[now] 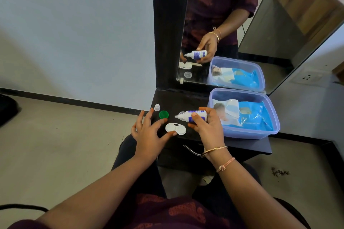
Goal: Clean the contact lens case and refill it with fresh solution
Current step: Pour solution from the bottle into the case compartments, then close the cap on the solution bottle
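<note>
- Right hand (208, 128) grips the solution bottle (195, 116), fingers curled over its far side and thumb pressed on the blue label.
- That bottle lies level, uncapped, with its white nozzle pointing left, held just above and behind the contact lens case (176, 128).
- Left hand (149, 135) is spread wide, holding nothing; its thumb tip touches the near left edge of the case.
- White and two-lobed, the case lies flat near the front edge of the dark shelf (186, 102), between the two hands, with a dark spot at its middle.
- Just behind the case a green cap (163, 114) sits on the shelf, close to the left index fingertip; a small white bottle cap (157, 107) stands upright beside it, further back.
- To the right, a clear plastic tub (242, 134) holds a blue pack of wet wipes (255, 115).
- Behind the shelf, a mirror (223, 24) reflects the bottle, the hand and the tub.
- Worn on the right wrist are a gold bangle (214, 149) and a pink thread band.
</note>
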